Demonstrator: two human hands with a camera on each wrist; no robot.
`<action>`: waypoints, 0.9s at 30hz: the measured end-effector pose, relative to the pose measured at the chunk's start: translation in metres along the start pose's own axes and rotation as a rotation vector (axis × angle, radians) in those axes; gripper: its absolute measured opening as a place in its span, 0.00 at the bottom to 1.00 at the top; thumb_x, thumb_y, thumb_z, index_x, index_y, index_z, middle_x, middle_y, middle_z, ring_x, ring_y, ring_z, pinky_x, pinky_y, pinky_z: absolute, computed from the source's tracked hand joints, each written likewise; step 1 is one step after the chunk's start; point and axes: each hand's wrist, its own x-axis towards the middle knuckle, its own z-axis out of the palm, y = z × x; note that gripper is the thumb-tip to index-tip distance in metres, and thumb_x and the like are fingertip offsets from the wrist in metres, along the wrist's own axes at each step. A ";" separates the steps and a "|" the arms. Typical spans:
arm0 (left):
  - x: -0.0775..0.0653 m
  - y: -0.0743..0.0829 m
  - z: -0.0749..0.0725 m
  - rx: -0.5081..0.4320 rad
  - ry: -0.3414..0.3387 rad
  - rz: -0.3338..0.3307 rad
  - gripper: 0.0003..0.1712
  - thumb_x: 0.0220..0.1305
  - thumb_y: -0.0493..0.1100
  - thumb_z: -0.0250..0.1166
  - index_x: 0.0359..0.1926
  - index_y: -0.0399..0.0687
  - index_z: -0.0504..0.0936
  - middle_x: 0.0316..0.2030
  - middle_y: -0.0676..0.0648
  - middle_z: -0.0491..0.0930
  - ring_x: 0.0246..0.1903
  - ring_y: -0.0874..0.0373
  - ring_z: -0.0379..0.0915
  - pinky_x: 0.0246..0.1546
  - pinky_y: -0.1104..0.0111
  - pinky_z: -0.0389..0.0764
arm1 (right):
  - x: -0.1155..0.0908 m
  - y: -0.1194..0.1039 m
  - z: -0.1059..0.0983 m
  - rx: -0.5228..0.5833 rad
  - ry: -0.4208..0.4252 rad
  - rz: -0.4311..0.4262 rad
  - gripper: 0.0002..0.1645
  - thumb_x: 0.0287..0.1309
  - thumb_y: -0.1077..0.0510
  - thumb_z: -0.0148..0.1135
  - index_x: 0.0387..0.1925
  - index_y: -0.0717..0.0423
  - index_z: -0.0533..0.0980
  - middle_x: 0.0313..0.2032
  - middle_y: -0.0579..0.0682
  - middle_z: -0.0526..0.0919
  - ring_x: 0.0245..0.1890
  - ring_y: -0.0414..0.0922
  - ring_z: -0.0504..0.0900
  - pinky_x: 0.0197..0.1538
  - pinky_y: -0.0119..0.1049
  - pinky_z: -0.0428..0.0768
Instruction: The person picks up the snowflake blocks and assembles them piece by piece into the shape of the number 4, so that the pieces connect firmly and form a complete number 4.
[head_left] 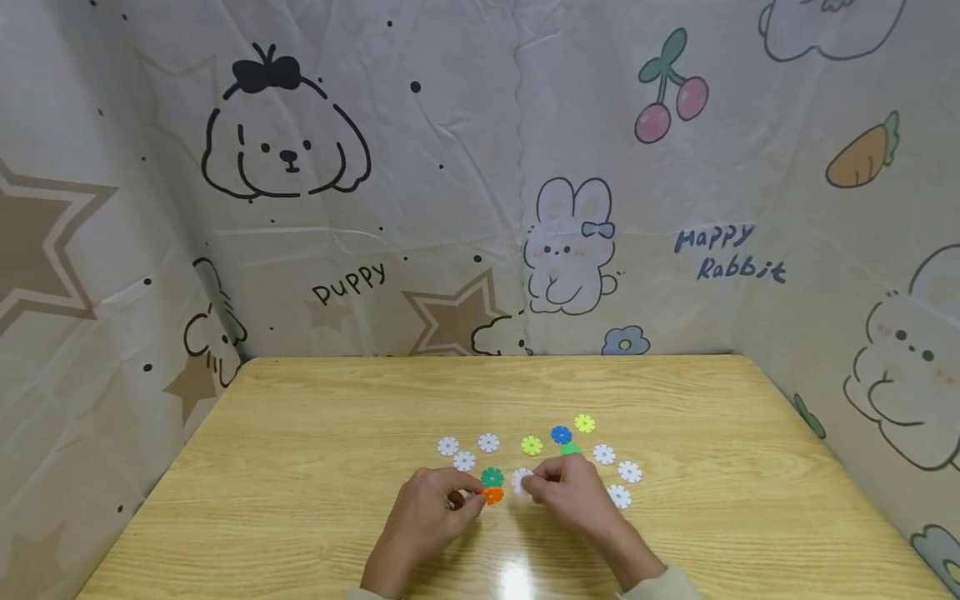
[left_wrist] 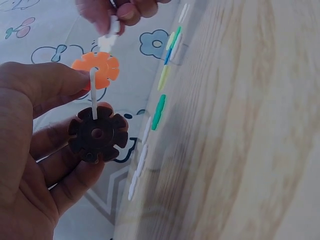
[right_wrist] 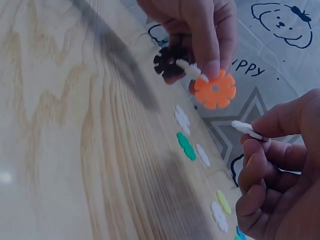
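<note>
My left hand (head_left: 433,512) pinches an orange notched plastic disc (right_wrist: 215,90) between thumb and finger. In the left wrist view, a white disc (left_wrist: 93,97), seen edge-on, joins the orange one to a black disc (left_wrist: 109,137), which sits against the curled fingers. Opposite, my right hand (head_left: 576,493) holds a loose white disc (right_wrist: 248,130) by its edge between thumb and forefinger, its other fingers folded in. This white disc is a short gap to the right of the orange one in the head view. Both hands are above the near part of the table.
Beyond the hands, loose discs lie flat on the wooden table (head_left: 330,433): a green disc (head_left: 492,476), a blue disc (head_left: 561,434), a yellow disc (head_left: 584,423), a partly hidden light green disc (head_left: 572,449) and several white ones. A printed curtain (head_left: 450,167) surrounds the table's back and sides.
</note>
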 end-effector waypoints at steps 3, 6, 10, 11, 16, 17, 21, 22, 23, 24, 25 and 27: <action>0.000 0.001 0.000 -0.003 -0.001 0.002 0.03 0.61 0.41 0.71 0.33 0.46 0.89 0.31 0.55 0.86 0.26 0.68 0.79 0.25 0.73 0.78 | 0.000 -0.003 0.001 0.025 -0.014 0.011 0.15 0.60 0.59 0.65 0.21 0.64 0.80 0.14 0.43 0.72 0.15 0.37 0.61 0.18 0.28 0.58; 0.000 0.001 0.001 -0.003 -0.004 -0.001 0.04 0.62 0.41 0.71 0.33 0.46 0.89 0.31 0.55 0.86 0.26 0.68 0.79 0.25 0.73 0.78 | 0.000 -0.006 0.002 0.043 -0.025 0.012 0.15 0.60 0.59 0.64 0.21 0.65 0.81 0.14 0.44 0.73 0.15 0.38 0.62 0.19 0.28 0.59; 0.000 0.001 0.001 -0.009 -0.007 -0.004 0.03 0.63 0.40 0.71 0.33 0.46 0.89 0.31 0.55 0.86 0.26 0.68 0.79 0.26 0.73 0.79 | 0.000 -0.008 0.005 0.059 -0.028 0.015 0.17 0.61 0.59 0.64 0.20 0.66 0.80 0.15 0.47 0.75 0.15 0.38 0.63 0.19 0.29 0.60; 0.000 0.001 0.001 -0.012 -0.007 -0.003 0.03 0.62 0.39 0.71 0.33 0.46 0.89 0.31 0.55 0.86 0.26 0.68 0.79 0.27 0.73 0.79 | 0.000 -0.008 0.005 0.062 -0.027 0.017 0.17 0.61 0.59 0.63 0.20 0.67 0.80 0.16 0.47 0.75 0.15 0.38 0.63 0.19 0.29 0.60; 0.001 0.001 0.003 -0.023 0.002 0.005 0.03 0.62 0.39 0.70 0.32 0.44 0.89 0.31 0.53 0.86 0.26 0.69 0.79 0.28 0.72 0.81 | -0.001 -0.009 0.008 0.094 -0.014 0.034 0.18 0.61 0.59 0.64 0.20 0.67 0.80 0.18 0.48 0.77 0.16 0.38 0.65 0.19 0.28 0.60; 0.000 0.001 0.003 -0.024 0.005 0.006 0.04 0.62 0.39 0.70 0.32 0.43 0.89 0.31 0.53 0.86 0.26 0.69 0.79 0.28 0.72 0.81 | -0.001 -0.010 0.008 0.101 -0.009 0.037 0.17 0.61 0.59 0.64 0.20 0.67 0.80 0.18 0.47 0.77 0.17 0.38 0.65 0.19 0.28 0.60; 0.001 0.000 0.005 -0.024 0.023 0.016 0.02 0.60 0.37 0.71 0.32 0.43 0.88 0.30 0.53 0.86 0.26 0.70 0.78 0.27 0.72 0.80 | -0.001 -0.009 0.010 0.128 0.003 0.051 0.17 0.60 0.58 0.65 0.21 0.68 0.81 0.18 0.46 0.78 0.18 0.38 0.67 0.19 0.28 0.60; 0.001 0.000 0.005 -0.023 0.028 0.021 0.01 0.60 0.36 0.71 0.32 0.43 0.88 0.29 0.53 0.86 0.26 0.70 0.78 0.27 0.72 0.80 | -0.001 -0.009 0.011 0.138 0.005 0.054 0.17 0.60 0.58 0.65 0.21 0.68 0.81 0.18 0.46 0.78 0.18 0.39 0.68 0.20 0.28 0.61; 0.001 0.000 0.006 -0.022 0.032 0.024 0.01 0.59 0.36 0.71 0.31 0.43 0.88 0.29 0.53 0.86 0.26 0.70 0.77 0.27 0.72 0.80 | -0.001 -0.009 0.012 0.147 0.005 0.057 0.17 0.60 0.59 0.65 0.22 0.68 0.81 0.18 0.46 0.78 0.18 0.39 0.68 0.20 0.28 0.62; 0.001 0.000 0.006 -0.023 0.033 0.026 0.01 0.59 0.35 0.71 0.31 0.43 0.88 0.28 0.53 0.85 0.25 0.70 0.77 0.26 0.72 0.80 | -0.001 -0.008 0.012 0.155 0.004 0.061 0.17 0.60 0.59 0.65 0.22 0.69 0.81 0.18 0.46 0.78 0.19 0.39 0.69 0.20 0.28 0.63; 0.001 0.000 0.006 -0.022 0.033 0.028 0.01 0.59 0.35 0.70 0.31 0.43 0.88 0.28 0.53 0.85 0.25 0.70 0.77 0.26 0.73 0.80 | -0.001 -0.008 0.013 0.162 0.005 0.063 0.17 0.60 0.59 0.65 0.22 0.69 0.81 0.18 0.46 0.78 0.19 0.39 0.69 0.21 0.27 0.63; 0.002 0.001 0.007 -0.018 0.032 0.029 0.02 0.60 0.35 0.70 0.31 0.42 0.88 0.28 0.53 0.85 0.25 0.70 0.76 0.26 0.73 0.79 | 0.000 -0.007 0.014 0.171 0.005 0.065 0.17 0.61 0.59 0.65 0.22 0.70 0.80 0.18 0.46 0.78 0.19 0.39 0.69 0.21 0.27 0.64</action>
